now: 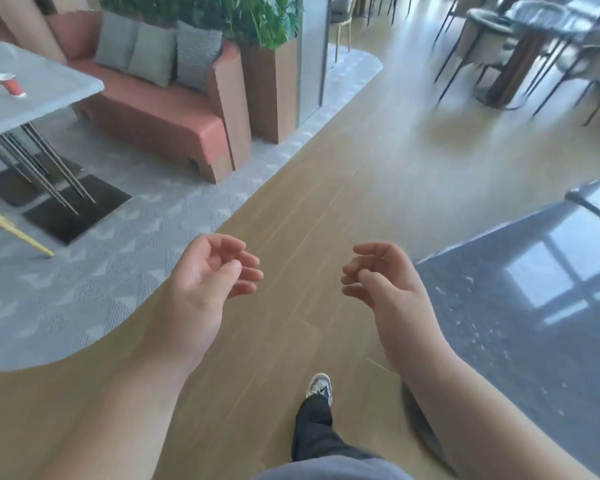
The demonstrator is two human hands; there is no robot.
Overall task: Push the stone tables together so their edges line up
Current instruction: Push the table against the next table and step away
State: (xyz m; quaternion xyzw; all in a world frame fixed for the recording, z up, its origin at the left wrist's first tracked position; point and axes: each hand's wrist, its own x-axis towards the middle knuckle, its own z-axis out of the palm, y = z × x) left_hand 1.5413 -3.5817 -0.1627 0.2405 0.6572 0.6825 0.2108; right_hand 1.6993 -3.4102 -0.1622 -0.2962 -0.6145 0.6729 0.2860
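A person crosses a wood floor with both hands raised in front, each released, fingers loosely curled and holding nothing. The left hand and right hand hang apart in mid-air, touching no furniture. A grey stone bench stands at far left on a patterned carpet, carrying a red cup; the hands are well apart from it. Behind it sit a pink sofa and a planter. One shoe shows below.
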